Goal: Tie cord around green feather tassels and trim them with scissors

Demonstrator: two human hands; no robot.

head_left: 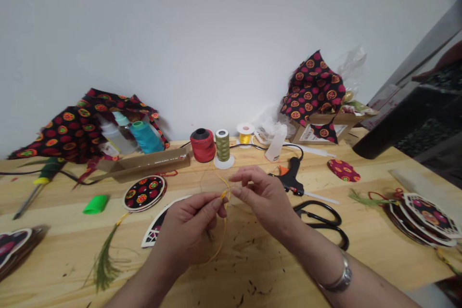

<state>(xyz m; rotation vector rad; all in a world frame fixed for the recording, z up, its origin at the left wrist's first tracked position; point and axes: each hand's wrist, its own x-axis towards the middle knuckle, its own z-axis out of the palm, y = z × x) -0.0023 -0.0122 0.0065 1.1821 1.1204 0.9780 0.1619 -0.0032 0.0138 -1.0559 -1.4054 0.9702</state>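
Plain pale wall [202, 43], upper half of frame; below it, one light wooden surface [57, 250], strewn with dark scraps near bottom centre.

Centre: one length of yellow cord [224, 195], looped, hanging below the fingers. Left hand [195, 221], lower centre: thumb and forefinger pinching the cord. Right hand [265, 199], just right of it: fingers bent, thumb and forefinger tips beside the cord; whether they grip it, cannot tell. Silver-coloured bracelet [342, 274] on right wrist.

Middle row, left to right: red thread cone [202, 147]; olive-green thread spool [223, 147], upright; yellow cord spool [245, 135]; black glue gun [294, 180], lying flat. Below the last, black-handled scissors [325, 225], blades hidden by the right hand and forearm.

Left of centre: round patterned ornament [144, 194] with olive tassel [107, 262]; fan-shaped panel [154, 231], partly behind left hand. Far left: screwdriver [46, 178]. Right edge: stacked patterned ornaments [429, 216].
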